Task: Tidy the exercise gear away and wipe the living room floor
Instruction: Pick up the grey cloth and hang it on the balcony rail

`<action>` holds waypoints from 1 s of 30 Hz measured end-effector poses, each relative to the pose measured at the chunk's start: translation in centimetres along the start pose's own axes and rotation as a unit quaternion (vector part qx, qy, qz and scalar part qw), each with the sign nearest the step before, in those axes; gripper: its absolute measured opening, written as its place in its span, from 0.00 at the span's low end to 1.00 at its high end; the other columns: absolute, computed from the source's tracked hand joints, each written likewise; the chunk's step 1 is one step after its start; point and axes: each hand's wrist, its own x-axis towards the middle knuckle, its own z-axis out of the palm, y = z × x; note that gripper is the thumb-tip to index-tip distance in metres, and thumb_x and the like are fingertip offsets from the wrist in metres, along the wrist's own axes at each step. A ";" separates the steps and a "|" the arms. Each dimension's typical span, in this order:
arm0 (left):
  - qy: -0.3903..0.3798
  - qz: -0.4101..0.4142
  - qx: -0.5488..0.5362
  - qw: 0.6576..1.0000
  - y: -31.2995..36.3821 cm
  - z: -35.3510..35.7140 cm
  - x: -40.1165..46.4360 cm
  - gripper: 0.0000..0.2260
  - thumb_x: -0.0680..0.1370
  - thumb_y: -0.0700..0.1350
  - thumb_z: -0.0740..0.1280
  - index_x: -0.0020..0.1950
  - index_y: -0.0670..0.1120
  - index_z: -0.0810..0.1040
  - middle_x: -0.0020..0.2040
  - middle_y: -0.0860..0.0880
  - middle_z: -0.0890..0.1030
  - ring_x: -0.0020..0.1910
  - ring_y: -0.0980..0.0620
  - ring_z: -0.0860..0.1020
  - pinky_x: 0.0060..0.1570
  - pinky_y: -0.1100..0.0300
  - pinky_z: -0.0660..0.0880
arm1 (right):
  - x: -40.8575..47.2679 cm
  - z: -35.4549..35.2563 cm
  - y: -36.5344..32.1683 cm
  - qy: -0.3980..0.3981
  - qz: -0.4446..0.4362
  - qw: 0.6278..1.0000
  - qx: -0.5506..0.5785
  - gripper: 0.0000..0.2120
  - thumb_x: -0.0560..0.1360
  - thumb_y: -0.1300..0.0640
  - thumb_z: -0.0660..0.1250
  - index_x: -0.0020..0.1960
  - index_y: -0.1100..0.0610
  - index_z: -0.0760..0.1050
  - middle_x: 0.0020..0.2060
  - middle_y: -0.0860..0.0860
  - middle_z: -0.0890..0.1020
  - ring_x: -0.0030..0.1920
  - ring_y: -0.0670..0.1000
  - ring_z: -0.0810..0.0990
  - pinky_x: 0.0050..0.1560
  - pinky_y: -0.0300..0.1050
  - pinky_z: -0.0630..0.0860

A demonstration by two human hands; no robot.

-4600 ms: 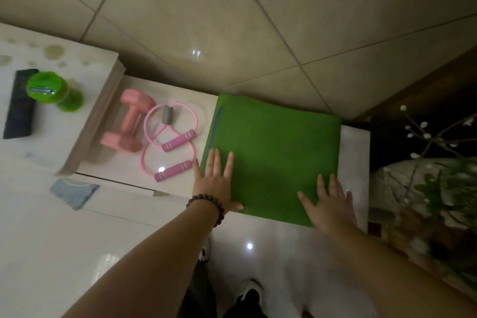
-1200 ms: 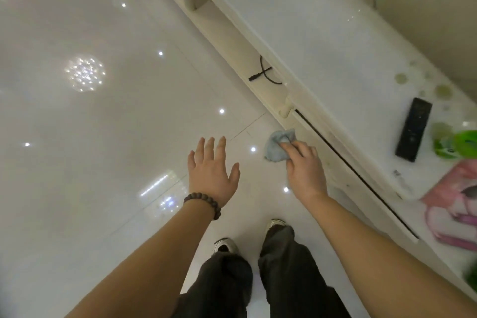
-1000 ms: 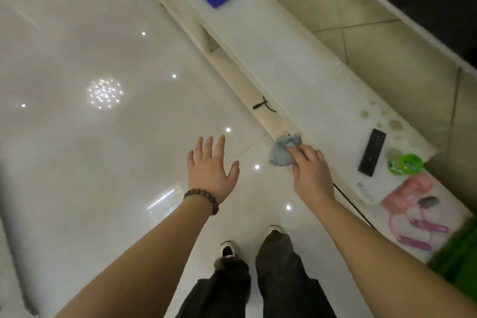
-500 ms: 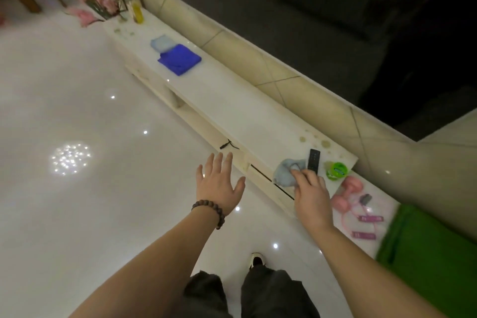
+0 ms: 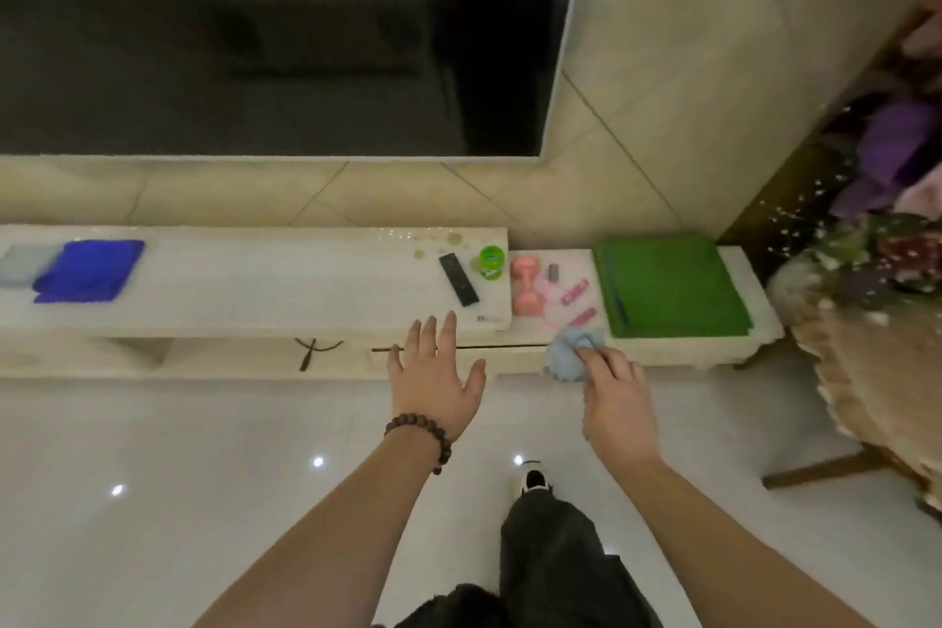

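Standing on glossy white tile floor (image 5: pixel 178 500), facing long low white TV bench (image 5: pixel 255 281). R hand (image 5: pixel 614 405) pinching crumpled pale-blue cleaning cloth (image 5: pixel 570 356) between thumb & fingertips, holding it up in front of bench's lower step. L hand (image 5: pixel 436 380) hovering w/ fingers spread wide, gripping nothing, dark wooden bead bracelet (image 5: pixel 423 433) sitting round its wrist. Lying on bench's lower step, at its R end: folded green exercise mat (image 5: pixel 668 288), w/ pink dumbbell (image 5: pixel 525 291) & pink-handled skipping rope (image 5: pixel 573 301) just L of it. Resting on bench's upper top near its R edge: black remote control (image 5: pixel 459 280) & green lidded plastic tub (image 5: pixel 490 262) beside it. Sitting toward bench's L end: folded deep-blue towel (image 5: pixel 86 270), w/ pale grey cloth (image 5: pixel 23 263) touching its L side. Hanging below bench top, around its mid part: thin dark cable (image 5: pixel 311 352). Standing R of bench: flower arrangement (image 5: pixel 877 250) over beige-covered table (image 5: pixel 877 382).
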 end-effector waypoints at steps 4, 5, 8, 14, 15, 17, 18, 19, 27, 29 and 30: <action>-0.024 0.102 -0.002 0.994 6.3 1.7 -2.0 0.31 0.80 0.60 0.52 0.79 0.51 0.47 0.79 0.48 0.53 0.78 0.49 0.48 0.75 0.45 0.47 | -5.6 -3.7 3.9 0.027 0.108 0.993 -0.032 0.23 0.70 0.70 0.68 0.64 0.60 0.74 0.54 0.59 0.78 0.47 0.61 0.74 0.45 0.54 0.75; -0.031 0.132 -0.001 0.991 8.0 2.2 -2.6 0.31 0.80 0.60 0.52 0.79 0.51 0.48 0.79 0.48 0.53 0.78 0.49 0.48 0.75 0.45 0.47 | -6.8 -4.8 4.9 0.035 0.140 0.989 -0.039 0.23 0.70 0.69 0.68 0.64 0.59 0.74 0.55 0.59 0.78 0.48 0.61 0.74 0.46 0.54 0.75; -0.050 0.215 0.008 0.975 13.3 3.7 -4.6 0.30 0.79 0.60 0.54 0.78 0.50 0.51 0.78 0.48 0.55 0.77 0.48 0.50 0.74 0.45 0.48 | -11.0 -8.4 7.7 0.065 0.217 0.972 -0.071 0.22 0.71 0.68 0.67 0.64 0.58 0.74 0.54 0.57 0.78 0.48 0.60 0.75 0.48 0.52 0.74; -0.087 0.363 0.025 0.927 24.3 6.8 -11.3 0.31 0.79 0.59 0.55 0.78 0.49 0.52 0.78 0.48 0.57 0.77 0.48 0.52 0.74 0.44 0.50 | -21.4 -16.2 12.7 0.111 0.352 0.922 -0.119 0.25 0.73 0.66 0.66 0.68 0.54 0.70 0.58 0.53 0.76 0.50 0.55 0.72 0.48 0.50 0.74; -0.092 0.385 0.027 0.918 26.0 7.3 -12.7 0.31 0.79 0.59 0.55 0.78 0.49 0.52 0.78 0.48 0.57 0.77 0.48 0.51 0.74 0.44 0.50 | -23.2 -17.3 13.5 0.121 0.371 0.912 -0.125 0.25 0.73 0.66 0.66 0.69 0.53 0.69 0.58 0.53 0.76 0.50 0.55 0.72 0.48 0.49 0.74; -0.101 0.427 0.032 0.898 29.4 8.2 -15.8 0.31 0.79 0.60 0.54 0.78 0.50 0.50 0.78 0.47 0.56 0.77 0.47 0.51 0.74 0.44 0.50 | -27.0 -19.6 14.7 0.149 0.411 0.891 -0.124 0.24 0.73 0.66 0.66 0.68 0.54 0.70 0.58 0.53 0.76 0.50 0.55 0.72 0.46 0.49 0.73; -0.107 0.447 0.032 0.887 31.0 8.6 -17.4 0.31 0.79 0.60 0.54 0.79 0.50 0.50 0.78 0.47 0.56 0.77 0.47 0.51 0.74 0.44 0.50 | -28.9 -20.8 15.3 0.165 0.429 0.879 -0.125 0.23 0.74 0.66 0.65 0.68 0.54 0.70 0.58 0.53 0.77 0.50 0.55 0.72 0.45 0.49 0.72; -0.115 0.466 0.031 0.877 32.7 9.1 -19.2 0.31 0.79 0.60 0.54 0.79 0.50 0.49 0.78 0.47 0.55 0.77 0.47 0.50 0.74 0.44 0.50 | -30.8 -21.9 15.8 0.180 0.445 0.868 -0.126 0.22 0.75 0.65 0.65 0.68 0.54 0.70 0.59 0.54 0.77 0.50 0.56 0.72 0.45 0.49 0.72; -0.159 0.546 0.011 0.822 45.5 14.2 -35.4 0.30 0.79 0.61 0.54 0.78 0.52 0.50 0.78 0.48 0.54 0.78 0.49 0.49 0.75 0.45 0.47 | -48.8 -30.3 22.3 0.267 0.538 0.790 -0.122 0.17 0.76 0.64 0.61 0.64 0.55 0.74 0.58 0.53 0.77 0.50 0.57 0.72 0.48 0.51 0.72; -0.166 0.559 0.011 0.812 48.2 15.4 -39.8 0.31 0.79 0.61 0.54 0.79 0.52 0.50 0.79 0.48 0.54 0.78 0.49 0.48 0.75 0.44 0.47 | -53.4 -32.4 24.2 0.279 0.555 0.773 -0.129 0.17 0.74 0.61 0.59 0.62 0.56 0.75 0.56 0.53 0.78 0.48 0.58 0.73 0.46 0.51 0.73; -0.169 0.567 0.012 0.806 49.5 16.0 -42.0 0.31 0.79 0.61 0.54 0.79 0.52 0.50 0.79 0.49 0.54 0.78 0.50 0.48 0.75 0.44 0.47 | -55.7 -33.4 25.0 0.283 0.561 0.766 -0.136 0.18 0.73 0.60 0.58 0.61 0.56 0.76 0.55 0.54 0.78 0.47 0.59 0.73 0.45 0.51 0.73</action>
